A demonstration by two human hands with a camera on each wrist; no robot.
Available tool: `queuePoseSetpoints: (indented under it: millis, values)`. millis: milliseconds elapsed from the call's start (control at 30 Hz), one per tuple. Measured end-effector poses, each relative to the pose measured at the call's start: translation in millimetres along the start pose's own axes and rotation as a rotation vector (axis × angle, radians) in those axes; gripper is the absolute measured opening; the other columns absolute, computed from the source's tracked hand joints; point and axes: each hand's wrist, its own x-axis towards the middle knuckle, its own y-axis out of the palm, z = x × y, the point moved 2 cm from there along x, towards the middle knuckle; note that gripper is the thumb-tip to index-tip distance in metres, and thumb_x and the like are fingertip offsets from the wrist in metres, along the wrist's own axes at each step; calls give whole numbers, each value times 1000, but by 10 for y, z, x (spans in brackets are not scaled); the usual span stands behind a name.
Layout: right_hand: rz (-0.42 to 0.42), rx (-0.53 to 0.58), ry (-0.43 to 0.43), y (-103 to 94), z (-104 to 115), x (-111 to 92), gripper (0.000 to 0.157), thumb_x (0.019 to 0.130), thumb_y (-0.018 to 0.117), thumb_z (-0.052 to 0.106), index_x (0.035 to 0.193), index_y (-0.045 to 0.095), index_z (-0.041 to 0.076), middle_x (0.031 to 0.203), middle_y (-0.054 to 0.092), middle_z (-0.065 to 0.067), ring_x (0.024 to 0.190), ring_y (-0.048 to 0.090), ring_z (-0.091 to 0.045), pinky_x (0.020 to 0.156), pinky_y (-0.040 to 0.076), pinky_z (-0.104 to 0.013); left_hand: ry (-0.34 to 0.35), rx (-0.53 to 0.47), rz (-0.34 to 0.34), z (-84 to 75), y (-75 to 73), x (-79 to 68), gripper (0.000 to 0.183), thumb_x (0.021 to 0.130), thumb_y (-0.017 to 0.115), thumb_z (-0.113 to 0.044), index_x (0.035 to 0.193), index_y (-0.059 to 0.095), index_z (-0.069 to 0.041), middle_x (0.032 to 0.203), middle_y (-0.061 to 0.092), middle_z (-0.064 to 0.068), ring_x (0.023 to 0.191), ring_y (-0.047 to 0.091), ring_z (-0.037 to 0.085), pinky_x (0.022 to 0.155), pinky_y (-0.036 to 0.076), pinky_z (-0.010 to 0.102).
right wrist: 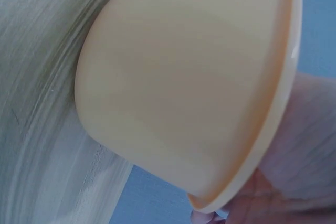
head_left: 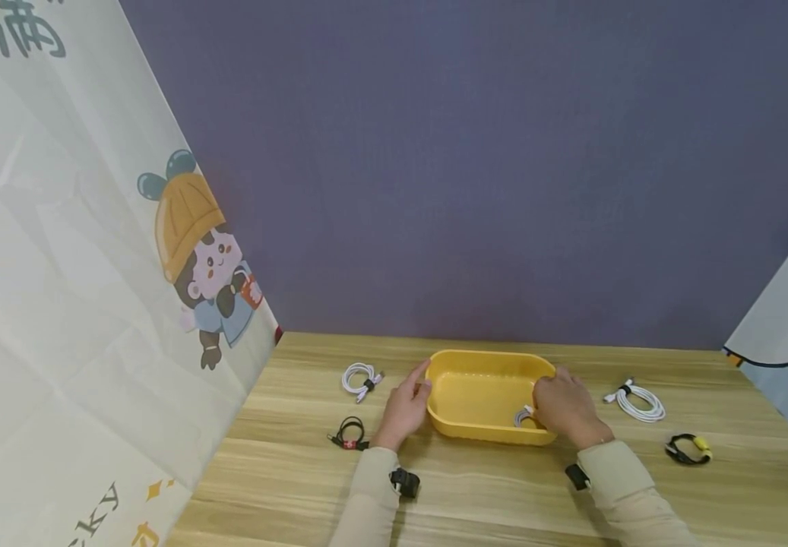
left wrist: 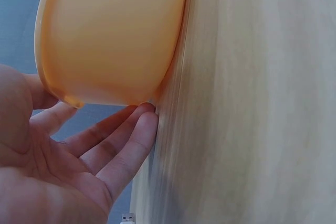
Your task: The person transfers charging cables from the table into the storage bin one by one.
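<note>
A yellow oblong plastic bin (head_left: pixel 479 434) stands on the wooden table. At its left end my left hand (head_left: pixel 403 410) holds it, thumb over the rim and fingers (left wrist: pixel 131 148) along the outside wall. My right hand (head_left: pixel 564 406) reaches over the right end into the bin, fingers curled downward. By its fingertips is a grey-white cable (head_left: pixel 520 416), lying low in the bin's near right corner and partly hidden by the hand. From the right wrist, the bin's outer wall (right wrist: pixel 178 77) covers most of that hand's fingers.
Left of the bin lie a coiled white cable (head_left: pixel 358 380) and a coiled black cable (head_left: pixel 350 434) with a red tie. To the right are another white cable coil (head_left: pixel 642 403) and a black cable (head_left: pixel 688 450) with a yellow tie. A dark blue-grey partition (head_left: pixel 489 190) rises behind the table.
</note>
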Motion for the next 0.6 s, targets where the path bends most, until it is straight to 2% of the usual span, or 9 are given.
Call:
queuePoseSetpoints:
  millis: [167, 433, 600]
  values:
    - [3, -6, 12, -14, 5, 2, 33, 84, 76, 14, 57, 58, 18, 65, 61, 2, 85, 53, -30, 73, 43, -48, 3, 13, -1, -10, 2, 0, 47, 110, 46, -24, 157, 43, -24, 117, 74, 16, 83, 64, 11, 69, 51, 28]
    - [-5, 20, 31, -23, 3, -12, 31, 82, 75, 11, 57, 58, 18, 66, 62, 2, 82, 49, -27, 72, 41, -45, 19, 25, -3, -8, 1, 2, 47, 110, 46, -25, 157, 43, -23, 119, 74, 15, 94, 68, 18, 76, 52, 30]
    - [-62, 91, 40, -5, -12, -38, 24, 81, 75, 12, 60, 65, 19, 70, 65, 3, 80, 50, -25, 69, 40, -44, 32, 29, -1, -7, -6, -6, 47, 110, 46, -25, 157, 44, -22, 119, 74, 16, 96, 69, 19, 77, 53, 32]
